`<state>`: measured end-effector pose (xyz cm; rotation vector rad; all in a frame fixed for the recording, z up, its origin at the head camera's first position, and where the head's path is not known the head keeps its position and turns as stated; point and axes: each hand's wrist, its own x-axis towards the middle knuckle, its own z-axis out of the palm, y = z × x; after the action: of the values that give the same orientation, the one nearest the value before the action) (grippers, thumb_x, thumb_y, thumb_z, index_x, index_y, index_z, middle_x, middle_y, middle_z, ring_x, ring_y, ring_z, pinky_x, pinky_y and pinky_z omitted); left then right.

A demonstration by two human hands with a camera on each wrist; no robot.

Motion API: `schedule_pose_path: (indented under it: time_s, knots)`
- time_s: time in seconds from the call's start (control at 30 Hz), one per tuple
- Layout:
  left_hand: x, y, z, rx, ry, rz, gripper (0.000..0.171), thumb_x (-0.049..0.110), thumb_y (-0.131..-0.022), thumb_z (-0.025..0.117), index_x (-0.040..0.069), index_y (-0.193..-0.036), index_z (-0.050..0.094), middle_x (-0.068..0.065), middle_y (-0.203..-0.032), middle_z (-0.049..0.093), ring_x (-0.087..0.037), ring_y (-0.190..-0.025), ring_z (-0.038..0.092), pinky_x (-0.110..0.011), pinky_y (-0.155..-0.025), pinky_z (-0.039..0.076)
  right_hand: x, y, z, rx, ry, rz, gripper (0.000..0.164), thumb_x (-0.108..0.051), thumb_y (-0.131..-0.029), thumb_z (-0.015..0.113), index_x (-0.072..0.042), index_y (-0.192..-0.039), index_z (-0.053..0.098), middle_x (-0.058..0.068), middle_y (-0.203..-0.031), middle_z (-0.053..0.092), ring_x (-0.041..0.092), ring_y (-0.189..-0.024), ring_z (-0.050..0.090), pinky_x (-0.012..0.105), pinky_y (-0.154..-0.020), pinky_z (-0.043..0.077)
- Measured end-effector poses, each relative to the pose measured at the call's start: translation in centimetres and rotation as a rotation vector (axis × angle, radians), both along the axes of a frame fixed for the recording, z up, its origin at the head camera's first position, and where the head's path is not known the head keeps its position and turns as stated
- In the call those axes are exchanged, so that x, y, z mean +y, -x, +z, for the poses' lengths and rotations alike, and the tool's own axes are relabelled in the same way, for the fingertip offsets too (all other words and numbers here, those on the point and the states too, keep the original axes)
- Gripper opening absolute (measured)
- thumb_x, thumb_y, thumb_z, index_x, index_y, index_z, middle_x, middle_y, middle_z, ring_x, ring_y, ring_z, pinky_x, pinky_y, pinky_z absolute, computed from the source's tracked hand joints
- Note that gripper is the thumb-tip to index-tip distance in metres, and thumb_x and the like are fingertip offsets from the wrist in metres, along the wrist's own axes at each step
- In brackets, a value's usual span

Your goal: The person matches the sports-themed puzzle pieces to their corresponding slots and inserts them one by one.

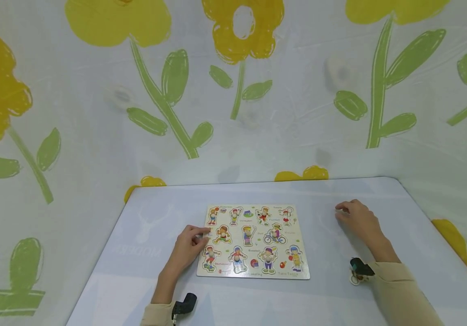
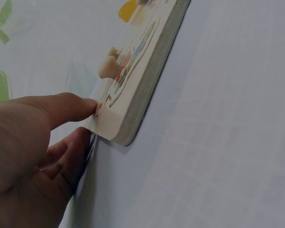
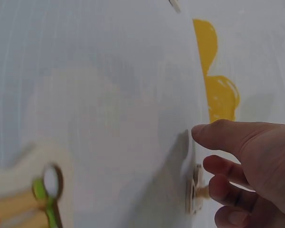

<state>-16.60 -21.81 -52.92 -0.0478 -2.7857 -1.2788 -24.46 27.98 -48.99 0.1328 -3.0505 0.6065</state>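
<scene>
A wooden knobbed puzzle board [image 1: 258, 276] with several sports figures lies flat on the table. My left hand [image 1: 188, 246] is at its left edge; in the left wrist view the thumb [image 2: 78, 107] lies over the board's edge while the fingers curl beneath the thumb. Over to the right, my right hand [image 1: 359, 222] reaches above the table, its fingers loosely bent and holding nothing. In the right wrist view a small knobbed puzzle piece [image 3: 194, 202] shows just beyond those fingertips; the hand hides it from the head view.
Another puzzle piece [image 1: 354, 278] is partly visible beside the right wrist camera [image 1: 361, 267]. The white table [image 1: 135, 253] is bounded by a flower-printed curtain [image 1: 298, 90] at the back and sides. Below my left hand is the left wrist camera [image 1: 184, 305].
</scene>
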Motion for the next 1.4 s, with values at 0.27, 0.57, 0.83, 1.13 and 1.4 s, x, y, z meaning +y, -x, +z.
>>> schedule_pose_path:
  time_s: [0.27,0.57,0.83,1.13,1.4]
  knots:
    - [-0.1,0.0,-0.1,0.009,0.0,0.001,0.028,0.012,-0.088,0.072,0.014,-0.116,0.072,-0.007,-0.102,0.058,-0.011,-0.073,0.051,-0.018,-0.06,0.044,1.5,-0.2,-0.1,0.071,-0.007,-0.047,0.028,-0.019,-0.089,0.068,-0.002,-0.112,0.069,0.028,-0.109,0.058,0.038,-0.085,0.062,0.047,-0.06,0.049]
    - [-0.1,0.0,-0.2,0.011,-0.004,-0.001,0.028,0.011,-0.088,0.072,0.014,-0.116,0.072,-0.006,-0.103,0.058,-0.011,-0.073,0.05,-0.018,-0.061,0.043,2.9,-0.6,0.2,0.041,0.006,-0.089,0.029,-0.019,-0.09,0.067,-0.001,-0.112,0.069,0.029,-0.108,0.059,0.036,-0.082,0.06,0.043,-0.058,0.046]
    - [0.0,0.0,-0.1,0.009,-0.001,-0.004,0.028,0.012,-0.088,0.072,0.014,-0.116,0.072,-0.006,-0.102,0.058,-0.011,-0.073,0.051,-0.019,-0.061,0.044,3.5,-0.4,-0.2,-0.002,-0.001,-0.108,0.03,-0.017,-0.092,0.064,0.001,-0.114,0.068,0.025,-0.107,0.063,0.033,-0.084,0.059,0.04,-0.06,0.045]
    - [0.0,0.0,0.2,0.011,0.001,-0.006,0.028,0.012,-0.088,0.071,0.014,-0.116,0.072,-0.007,-0.102,0.058,-0.011,-0.073,0.051,-0.018,-0.062,0.044,3.3,-0.9,-0.5,0.031,0.033,-0.13,0.029,-0.017,-0.093,0.062,0.002,-0.114,0.068,0.026,-0.107,0.063,0.028,-0.079,0.056,0.03,-0.055,0.04]
    - [0.0,-0.1,0.6,0.003,0.003,-0.006,0.028,0.012,-0.088,0.071,0.013,-0.116,0.072,-0.006,-0.102,0.058,-0.011,-0.073,0.051,-0.018,-0.061,0.043,3.4,-1.2,-0.5,0.047,0.05,-0.144,0.028,-0.017,-0.094,0.062,0.001,-0.114,0.068,0.025,-0.107,0.063,0.031,-0.082,0.058,0.037,-0.058,0.044]
